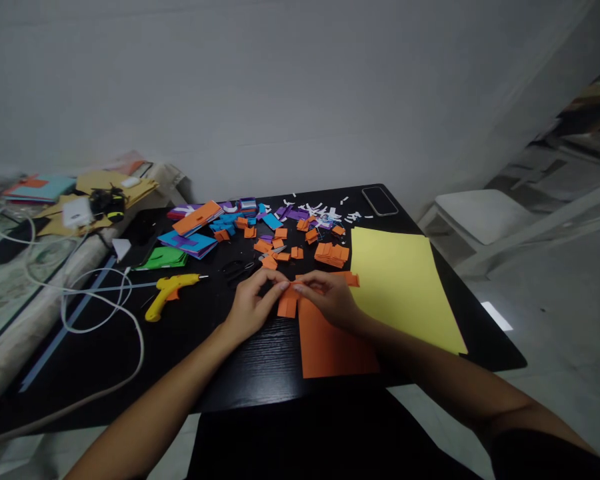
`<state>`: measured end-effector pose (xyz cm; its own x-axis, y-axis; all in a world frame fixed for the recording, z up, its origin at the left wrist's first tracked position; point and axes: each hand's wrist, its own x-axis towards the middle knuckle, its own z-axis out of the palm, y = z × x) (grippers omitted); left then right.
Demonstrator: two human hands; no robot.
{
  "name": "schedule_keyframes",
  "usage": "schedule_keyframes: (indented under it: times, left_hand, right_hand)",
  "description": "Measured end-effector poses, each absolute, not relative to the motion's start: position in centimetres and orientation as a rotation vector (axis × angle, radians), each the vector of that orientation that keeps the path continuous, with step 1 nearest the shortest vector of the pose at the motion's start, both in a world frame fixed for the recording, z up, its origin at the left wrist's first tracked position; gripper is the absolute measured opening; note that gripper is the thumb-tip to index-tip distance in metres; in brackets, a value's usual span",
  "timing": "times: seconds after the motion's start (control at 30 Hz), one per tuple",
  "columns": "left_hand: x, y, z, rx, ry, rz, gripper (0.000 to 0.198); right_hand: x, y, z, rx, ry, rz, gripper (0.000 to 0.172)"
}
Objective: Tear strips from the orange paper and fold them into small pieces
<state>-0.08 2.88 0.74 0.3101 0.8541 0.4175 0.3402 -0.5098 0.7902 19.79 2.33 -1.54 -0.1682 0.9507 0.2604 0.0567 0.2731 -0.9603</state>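
My left hand [255, 300] and my right hand [333, 297] meet above the front middle of the table. Thumbs and forefingers of both pinch a small orange paper piece [294, 283] between them. Just below it lies a creased orange paper strip [287, 307]. Under my right hand and forearm rests a large orange sheet [330, 350], partly hidden by them. A stack of folded orange paper pieces [331, 255] sits just beyond my right hand. Beyond my left hand are scissors [276, 253], partly covered by orange pieces.
Yellow sheets [400, 287] cover the right side of the black table [260, 380]. A yellow glue gun [170, 293] and a white cable [135, 320] lie left. Folded coloured papers [195, 233], white paper scraps [323, 212] and a phone [379, 201] are farther back. A white stool [475, 213] stands right.
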Motion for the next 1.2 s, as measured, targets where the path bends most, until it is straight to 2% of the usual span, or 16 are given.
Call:
schedule_keyframes:
  times: [1.03, 1.2]
  left_hand:
    - [-0.21, 3.16, 0.30, 2.017, 1.070, 1.098, 0.015]
    - [-0.15, 3.07, 0.28, 1.988, 1.066, 1.113, 0.015]
  right_hand:
    - [19.63, 2.26, -1.26, -0.982, -1.500, 1.161, 0.020]
    - [19.61, 2.17, -1.17, -0.981, -1.529, 1.091, 0.016]
